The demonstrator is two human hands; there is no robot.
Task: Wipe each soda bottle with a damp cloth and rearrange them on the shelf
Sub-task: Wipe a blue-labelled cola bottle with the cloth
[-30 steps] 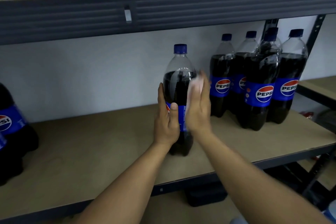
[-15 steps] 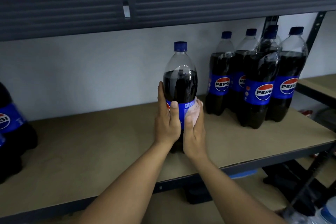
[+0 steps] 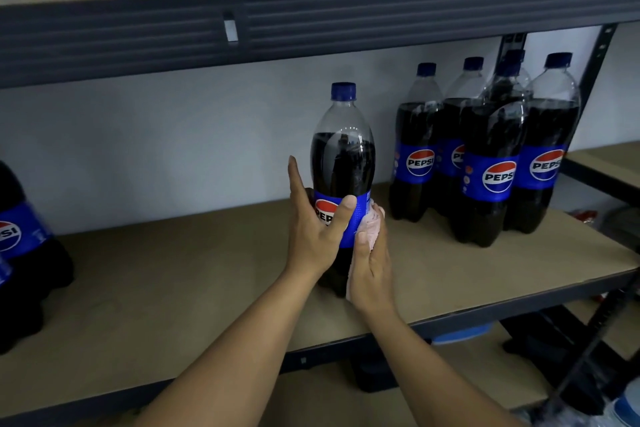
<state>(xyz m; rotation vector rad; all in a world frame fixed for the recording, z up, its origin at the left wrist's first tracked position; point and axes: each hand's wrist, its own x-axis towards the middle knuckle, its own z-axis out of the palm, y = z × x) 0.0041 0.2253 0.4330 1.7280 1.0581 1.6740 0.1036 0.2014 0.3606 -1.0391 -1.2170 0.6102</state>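
1. The soda bottle (image 3: 343, 163) stands upright on the shelf (image 3: 173, 288), mid-board.
2. The left hand (image 3: 313, 236) grips it from 9 o'clock, thumb curled across the label.
3. The right hand (image 3: 372, 263) curves round a pale cloth (image 3: 373, 217), pressing it to the bottle's lower side at 4 o'clock.
4. The clustered bottles (image 3: 491, 166) stand at 3 o'clock, and the other bottles (image 3: 20, 246) at 9 o'clock.

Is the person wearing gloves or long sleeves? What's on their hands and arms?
No gloves and no sleeves in view. The left hand and right hand are bare, no rings showing. The left forearm and right forearm are bare to the picture's edge, with no watch or bracelet.
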